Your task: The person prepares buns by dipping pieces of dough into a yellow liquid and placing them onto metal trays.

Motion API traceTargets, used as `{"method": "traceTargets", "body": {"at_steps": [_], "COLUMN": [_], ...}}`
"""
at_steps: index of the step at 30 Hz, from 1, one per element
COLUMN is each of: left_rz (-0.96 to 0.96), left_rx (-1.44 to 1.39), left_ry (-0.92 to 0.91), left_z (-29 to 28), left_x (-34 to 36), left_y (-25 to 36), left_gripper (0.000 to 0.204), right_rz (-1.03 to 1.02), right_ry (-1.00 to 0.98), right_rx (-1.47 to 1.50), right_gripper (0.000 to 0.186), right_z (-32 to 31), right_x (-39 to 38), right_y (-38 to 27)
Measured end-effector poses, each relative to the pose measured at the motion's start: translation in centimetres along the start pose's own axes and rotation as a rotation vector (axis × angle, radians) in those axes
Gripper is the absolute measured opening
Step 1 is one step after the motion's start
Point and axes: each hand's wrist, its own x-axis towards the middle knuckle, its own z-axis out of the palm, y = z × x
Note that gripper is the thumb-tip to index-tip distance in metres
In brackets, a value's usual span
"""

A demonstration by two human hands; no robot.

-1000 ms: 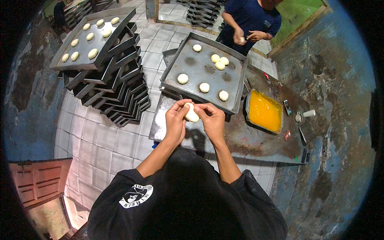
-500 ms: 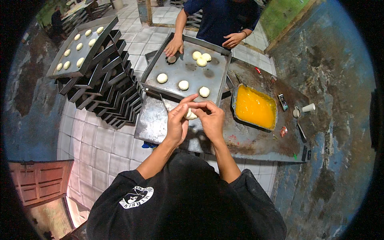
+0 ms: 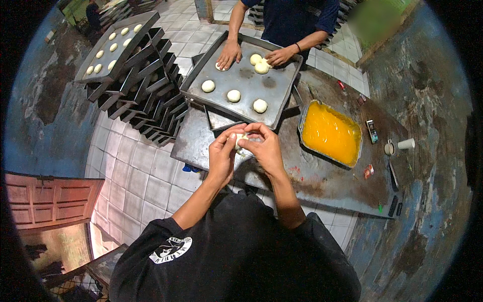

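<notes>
My left hand (image 3: pixel 223 151) and my right hand (image 3: pixel 260 147) meet over the front of the metal table, both closed around a piece of pale dough (image 3: pixel 240 142), thumbs pressed into it. Just beyond them is a square metal tray (image 3: pixel 241 83) with round dough balls (image 3: pixel 233 95), three apart along its near side and a group at the back right. To the right of my hands lies a rectangular pan of yellow liquid (image 3: pixel 330 132).
A co-worker in dark blue (image 3: pixel 292 20) has both hands on the far tray, on dough. Stacked trays (image 3: pixel 136 100) stand left, the top one (image 3: pixel 105 67) holding several dough pieces. A white cup (image 3: pixel 405 144) and small items lie right, beside a blue wall (image 3: pixel 417 236).
The co-worker's hands have moved down onto the tray, the left one reaching to the group of dough. My hands keep working the dough, fingers shifting around it. The view has shifted slightly.
</notes>
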Motion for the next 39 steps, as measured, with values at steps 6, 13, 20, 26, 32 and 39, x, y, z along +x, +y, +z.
{"method": "traceTargets", "body": {"at_steps": [6,13,20,26,32,39], "left_rz": [0.014,-0.159,-0.02,0.128,0.168,-0.004], "left_rx": [0.102,0.074,0.239,0.481,0.498,0.582], "left_ry": [0.117,0.337,0.037,-0.366,-0.201,0.298], "left_z": [-0.7,-4.9,-7.1,-11.9,-17.6,-29.9], "left_x": [1.2,5.1,9.1,13.6,15.4,12.0], "left_y": [-1.2,0.4,3.2,5.2,8.0,12.4], "left_gripper": [0.018,0.019,0.03,0.033,0.032,0.023], "right_rz": [-0.009,-0.028,0.076,0.52,0.101,-0.512], "right_ry": [0.093,0.007,0.108,-0.271,-0.319,0.086], "right_rx": [-0.155,-0.171,-0.115,0.073,-0.832,-1.45], "right_gripper": [0.016,0.033,0.035,0.037,0.046,0.048], "right_z": [1.0,5.6,7.7,9.6,6.0,-0.2], "right_x": [0.7,1.8,7.6,10.5,22.9,33.0], "right_y": [4.4,3.6,5.2,3.0,3.2,17.6]}}
